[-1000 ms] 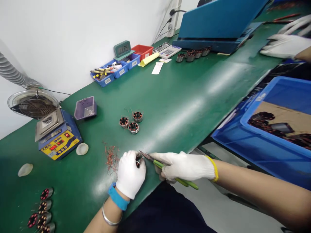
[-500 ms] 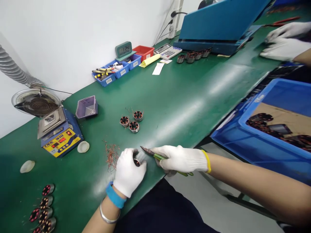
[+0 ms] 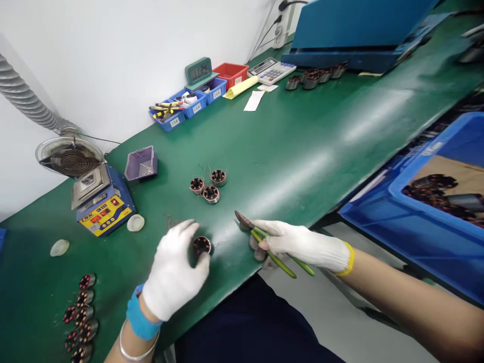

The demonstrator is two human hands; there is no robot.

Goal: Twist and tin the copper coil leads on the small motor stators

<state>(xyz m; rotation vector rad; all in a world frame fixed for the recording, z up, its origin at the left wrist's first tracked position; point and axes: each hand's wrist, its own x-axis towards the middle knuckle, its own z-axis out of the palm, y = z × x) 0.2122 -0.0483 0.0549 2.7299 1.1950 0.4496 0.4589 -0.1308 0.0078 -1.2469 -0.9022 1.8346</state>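
My left hand [image 3: 175, 267], in a white glove, is curved around a small motor stator [image 3: 201, 245] on the green table. Its fingers are apart; the thumb lies at the stator's near side, while the upper fingertips stand off its rim. Dark slots and copper windings show in the stator's top. To the right, my gloved right hand [image 3: 289, 243] grips green-handled cutting pliers [image 3: 260, 237], jaws pointing up and left. Copper wire scraps [image 3: 170, 221] are mostly hidden behind my left hand. Beyond it stand three more stators [image 3: 210, 193] with loose wire ends.
Several stators [image 3: 86, 315] line the table at lower left. A blue and yellow solder pot [image 3: 108, 212] stands at left near a purple tray [image 3: 140, 164]. At right is a blue crate [image 3: 401, 184] holding stators. Small bins [image 3: 177, 121] and a calculator [image 3: 272, 70] lie along the wall.
My left hand has moved left and its fingers have spread, showing more of the stator. The pliers have shifted slightly right and their handles show more. The camera view has shifted too.
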